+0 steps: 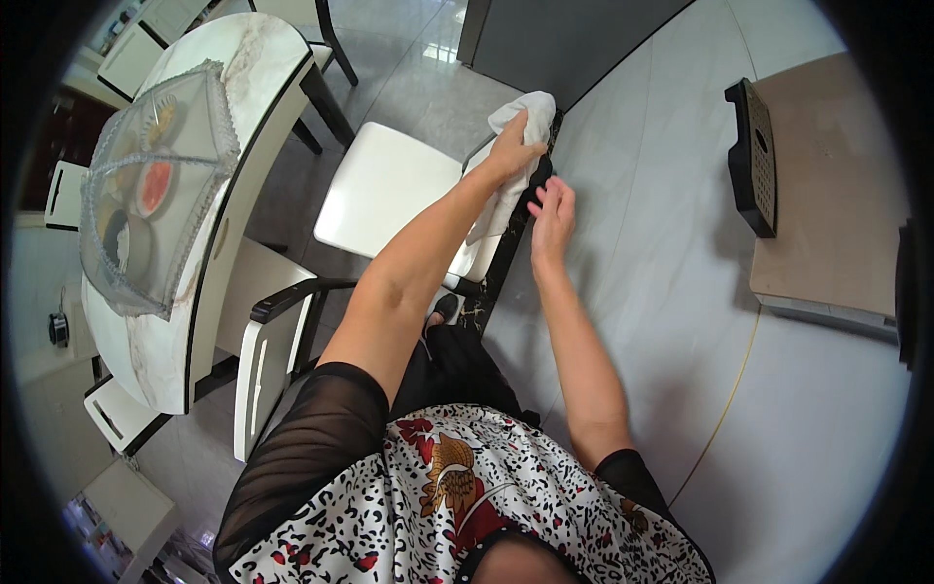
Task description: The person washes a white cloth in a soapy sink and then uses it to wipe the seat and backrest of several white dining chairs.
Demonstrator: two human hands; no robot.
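Observation:
My left hand [514, 150] presses a white cloth [540, 109] against the backrest of a white chair, with the fingers curled around the cloth. Part of the cloth hangs down along the backrest toward me. The white seat [394, 186] of this chair extends to the left, and its black top rail [541, 172] stands close to the wall. My right hand [553, 223] is beside the rail on the wall side, holding nothing, its fingers bent and slightly apart. Whether it touches the rail or the wall I cannot tell.
At left stands a marble-patterned table [263, 44] with a mesh food cover [157, 190] over several dishes. A second white chair [270, 365] with a black rail is near my left arm. On the grey wall [642, 219] at right, a beige appliance [824, 182] with a black-edged drip tray juts out.

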